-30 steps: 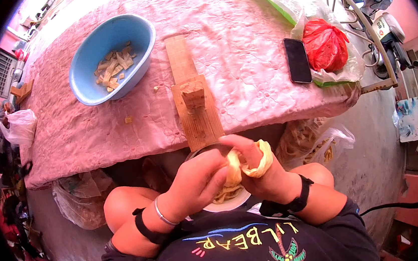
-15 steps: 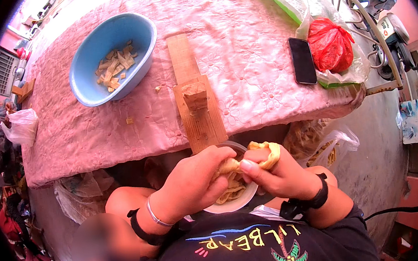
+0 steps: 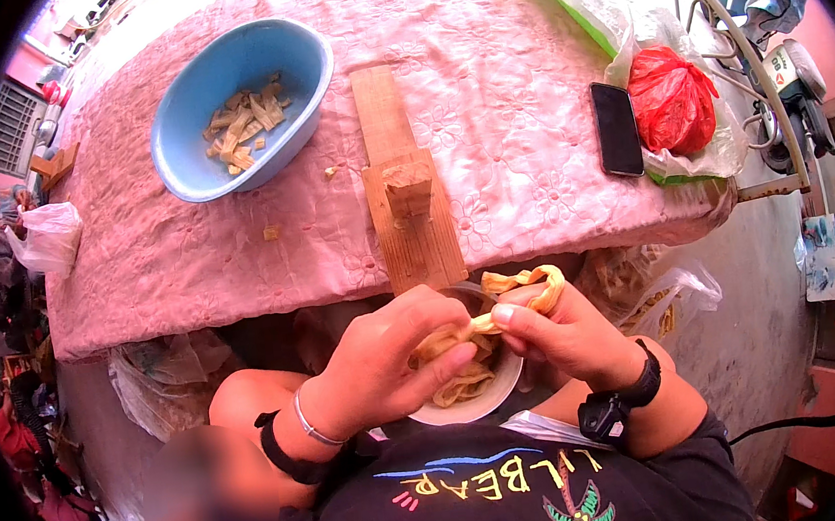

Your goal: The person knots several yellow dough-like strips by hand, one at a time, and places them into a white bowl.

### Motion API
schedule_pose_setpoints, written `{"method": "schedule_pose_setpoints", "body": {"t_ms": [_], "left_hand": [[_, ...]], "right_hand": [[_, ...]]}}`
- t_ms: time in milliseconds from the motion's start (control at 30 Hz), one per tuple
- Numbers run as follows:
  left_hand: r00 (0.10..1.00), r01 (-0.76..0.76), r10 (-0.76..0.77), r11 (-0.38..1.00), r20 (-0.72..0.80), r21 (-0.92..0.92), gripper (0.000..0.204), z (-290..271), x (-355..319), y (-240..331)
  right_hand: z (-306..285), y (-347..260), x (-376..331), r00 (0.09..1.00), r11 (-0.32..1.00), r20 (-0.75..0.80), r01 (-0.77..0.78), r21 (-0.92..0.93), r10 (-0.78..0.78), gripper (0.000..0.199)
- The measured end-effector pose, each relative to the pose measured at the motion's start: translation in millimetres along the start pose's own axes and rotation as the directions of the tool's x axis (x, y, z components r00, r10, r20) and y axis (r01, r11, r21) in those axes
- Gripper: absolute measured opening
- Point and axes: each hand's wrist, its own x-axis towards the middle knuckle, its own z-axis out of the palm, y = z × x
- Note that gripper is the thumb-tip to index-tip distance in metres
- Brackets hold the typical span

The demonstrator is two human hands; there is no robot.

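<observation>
A soft, yellow, twisted strip point(image 3: 540, 274), perhaps a food, stretches between my two hands above a white bowl point(image 3: 464, 413) at my lap. My left hand point(image 3: 391, 353) is curled around one end, its thumb low and its fingers over the top. With thumb and forefinger, my right hand point(image 3: 557, 332) pinches the strip, and the rest loops up over the knuckles. More yellow strips point(image 3: 466, 381) lie in the bowl, partly hidden by my left hand.
On the pink-clothed table point(image 3: 527, 149) stands a blue basin point(image 3: 176, 153) with cut pale pieces. A wooden board with an upright block point(image 3: 409, 191) juts over the near edge. To the right lie a phone point(image 3: 617, 129) and a red plastic bag point(image 3: 672, 100). Clear bags point(image 3: 677, 296) hang below.
My hands have drawn slightly apart, showing more of the strip between them. The loop on my right hand has risen and opened out. The view has shifted slightly.
</observation>
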Motion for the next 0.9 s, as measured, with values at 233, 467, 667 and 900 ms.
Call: {"method": "schedule_pose_setpoints", "body": {"t_ms": [233,467,667,900], "left_hand": [[0.994,0.078,-0.071,0.994,0.086,-0.076,0.017,-6.5,-4.3,1.9],[0.969,0.248,-0.233,0.922,0.086,-0.298,0.011,-13.7,-13.4,4.6],[0.921,0.274,-0.375,0.814,-0.104,-0.512,0.007,-40.6,-34.3,-2.0],[0.942,0.075,-0.302,0.616,-0.147,-0.785,0.039,-34.7,-21.5,-12.7]], "right_hand": [[6.7,-0.1,0.2,0.999,0.999,0.042,-0.019,-0.030,0.021,0.036],[11.6,-3.8,-0.3,1.000,1.000,0.004,0.003,-0.006,-0.003,0.033],[9.2,3.0,-0.1,0.970,0.975,-0.097,0.223,-0.010,-0.223,0.036],[36.9,33.2,13.8,0.936,0.975,0.352,0.060,-0.214,0.019,0.027]]}}
